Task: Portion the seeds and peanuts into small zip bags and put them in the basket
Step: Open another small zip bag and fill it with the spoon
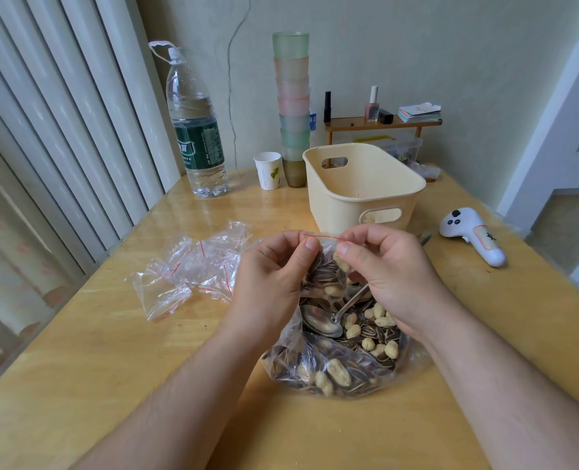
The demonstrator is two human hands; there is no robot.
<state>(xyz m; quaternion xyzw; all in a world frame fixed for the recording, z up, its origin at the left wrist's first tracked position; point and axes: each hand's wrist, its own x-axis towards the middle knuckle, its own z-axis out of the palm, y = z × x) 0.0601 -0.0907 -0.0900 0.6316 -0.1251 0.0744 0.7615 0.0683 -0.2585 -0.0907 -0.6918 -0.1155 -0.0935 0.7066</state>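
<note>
Both hands are working at the red zip strip of a small clear zip bag (325, 269) filled with striped sunflower seeds and pale peanuts, held just above the large open clear plastic bag of the same mix (342, 361) on the near middle of the wooden bench (111, 368). The left hand (271, 283) is pinching the strip's left end between thumb and forefinger; the right hand (389, 276) is pinching its right end the same way, each grip closed on the bag. To seal well, the fingers should probably be running along the strip with even pressure, keeping seeds out of the track. A metal spoon (325, 322) is lying in the big bag. The cream plastic basket (366, 188) is standing just beyond, and spare empty zip bags (193, 273) are lying to the left.
</note>
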